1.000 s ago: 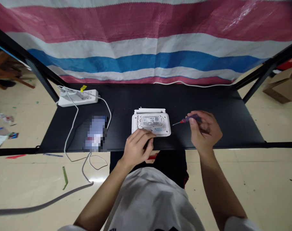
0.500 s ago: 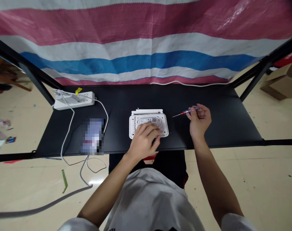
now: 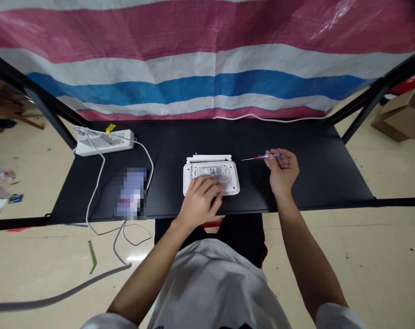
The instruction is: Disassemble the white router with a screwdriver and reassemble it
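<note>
The right hand sits slightly higher than in the earlier frame, its fingers curled around a small red-shafted screwdriver, which now lies nearly level, tip toward the white router. The left hand stays open and rests over the router's near half without gripping it. The router lies mid-way along the black desk, with a power strip and a blurred object to its left, open surface to its right, and a striped tarp behind.
</note>
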A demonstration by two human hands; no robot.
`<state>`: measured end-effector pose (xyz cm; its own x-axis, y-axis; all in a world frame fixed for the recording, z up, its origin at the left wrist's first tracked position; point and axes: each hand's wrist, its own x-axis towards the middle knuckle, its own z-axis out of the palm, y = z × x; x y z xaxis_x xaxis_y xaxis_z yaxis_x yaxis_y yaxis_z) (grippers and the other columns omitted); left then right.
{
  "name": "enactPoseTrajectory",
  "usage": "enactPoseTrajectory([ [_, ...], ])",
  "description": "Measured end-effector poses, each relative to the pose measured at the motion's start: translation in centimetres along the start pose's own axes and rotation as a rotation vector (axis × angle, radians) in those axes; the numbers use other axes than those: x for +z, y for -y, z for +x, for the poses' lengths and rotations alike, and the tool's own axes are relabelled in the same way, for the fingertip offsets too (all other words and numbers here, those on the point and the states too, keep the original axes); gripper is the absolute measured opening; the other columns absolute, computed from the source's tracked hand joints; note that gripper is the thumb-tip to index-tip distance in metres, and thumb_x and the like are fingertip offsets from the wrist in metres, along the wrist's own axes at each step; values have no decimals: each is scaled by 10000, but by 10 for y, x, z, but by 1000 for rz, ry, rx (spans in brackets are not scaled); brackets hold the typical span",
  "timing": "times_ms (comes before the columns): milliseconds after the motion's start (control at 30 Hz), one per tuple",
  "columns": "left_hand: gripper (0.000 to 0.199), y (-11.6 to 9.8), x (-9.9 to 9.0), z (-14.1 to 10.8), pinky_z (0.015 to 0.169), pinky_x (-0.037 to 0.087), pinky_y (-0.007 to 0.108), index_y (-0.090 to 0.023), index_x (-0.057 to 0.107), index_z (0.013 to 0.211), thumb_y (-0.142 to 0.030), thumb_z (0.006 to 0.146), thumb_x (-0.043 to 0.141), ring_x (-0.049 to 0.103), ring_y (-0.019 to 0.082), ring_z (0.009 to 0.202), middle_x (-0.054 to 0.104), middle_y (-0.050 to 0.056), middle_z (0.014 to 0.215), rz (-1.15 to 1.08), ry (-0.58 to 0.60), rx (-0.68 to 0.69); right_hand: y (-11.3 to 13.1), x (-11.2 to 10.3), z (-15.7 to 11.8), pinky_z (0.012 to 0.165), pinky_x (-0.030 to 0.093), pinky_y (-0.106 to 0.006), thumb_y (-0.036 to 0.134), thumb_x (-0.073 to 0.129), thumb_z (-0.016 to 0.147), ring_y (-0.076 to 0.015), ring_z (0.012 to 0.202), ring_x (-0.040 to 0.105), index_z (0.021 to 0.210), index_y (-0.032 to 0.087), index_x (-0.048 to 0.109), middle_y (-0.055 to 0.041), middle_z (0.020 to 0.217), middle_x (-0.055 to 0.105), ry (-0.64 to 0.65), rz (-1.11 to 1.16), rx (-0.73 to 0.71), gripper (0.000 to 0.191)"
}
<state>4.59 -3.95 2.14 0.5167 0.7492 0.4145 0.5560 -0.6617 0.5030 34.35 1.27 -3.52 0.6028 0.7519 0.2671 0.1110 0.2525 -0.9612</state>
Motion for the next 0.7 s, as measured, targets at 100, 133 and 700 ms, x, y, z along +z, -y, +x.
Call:
enactPoseTrajectory([
  [100, 186, 3, -2, -2, 1066, 515, 477, -225, 738, 1162, -194, 1032, 609, 642, 290, 1269, 778, 55, 1211, 8, -4, 3, -4, -7, 0, 1089, 646, -510, 467, 879, 837, -243, 1157, 808, 1158, 269, 645, -47, 1190, 789, 41, -19, -25, 443],
  [133, 185, 4, -2, -3, 1070, 514, 479, -224, 736, 1164, -193, 1032, 611, 641, 290, 1272, 778, 55, 1215, 10, -4, 4, -4, -10, 0, 1098, 640, -512, 458, 877, 841, -243, 1159, 808, 1164, 272, 648, -47, 1194, 791, 55, -20, -25, 438],
  [700, 200, 18, -10, -23, 1089, 507, 497, -236, 733, 1185, -182, 1022, 632, 633, 298, 1300, 771, 64, 1233, 45, -73, -43, 16, -75, 21, 809, 642, -409, 510, 759, 944, -228, 822, 787, 1125, 262, 817, -52, 977, 824, 445, -684, -49, 313],
])
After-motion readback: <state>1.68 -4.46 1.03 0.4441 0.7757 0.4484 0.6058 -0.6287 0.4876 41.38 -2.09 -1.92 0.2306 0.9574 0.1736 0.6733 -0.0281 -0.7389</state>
